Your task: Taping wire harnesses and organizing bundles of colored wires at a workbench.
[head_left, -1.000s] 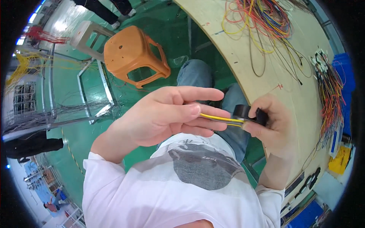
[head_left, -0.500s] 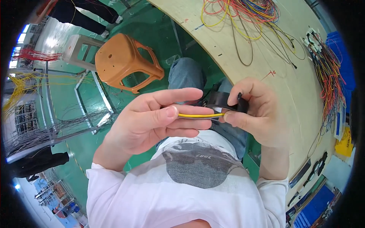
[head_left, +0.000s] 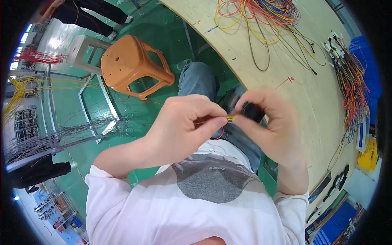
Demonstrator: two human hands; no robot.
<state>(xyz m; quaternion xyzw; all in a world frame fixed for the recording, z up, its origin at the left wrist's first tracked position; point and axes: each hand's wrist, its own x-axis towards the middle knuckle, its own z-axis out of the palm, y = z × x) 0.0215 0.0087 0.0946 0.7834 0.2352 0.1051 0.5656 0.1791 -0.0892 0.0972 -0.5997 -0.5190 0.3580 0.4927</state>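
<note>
My left hand (head_left: 179, 126) is closed in a pinch, thumb and forefinger pressed on a thin yellow wire (head_left: 230, 117). A short length of it shows between my two hands; the rest is mostly covered by my fingers. A red wire (head_left: 222, 132) hangs in a loop just below the left fingertips. My right hand (head_left: 273, 126) is curled round a roll of black tape (head_left: 252, 112), its thumb and forefinger meeting at the yellow wire beside the left fingertips. Motion blurs the right fingers and the tape.
On my right curves a pale wooden table (head_left: 302, 110), with a tangle of coloured wires (head_left: 265, 16) at its far side and a wire bundle with white connectors (head_left: 347, 77) farther right. An orange stool (head_left: 126, 61) stands at left, near a metal frame (head_left: 96, 110). A person (head_left: 90, 16) stands beyond.
My left hand has turned over from open-palmed to a pinch, and its fingertips have moved right, close to the right hand. The tape roll has tilted in my right hand.
</note>
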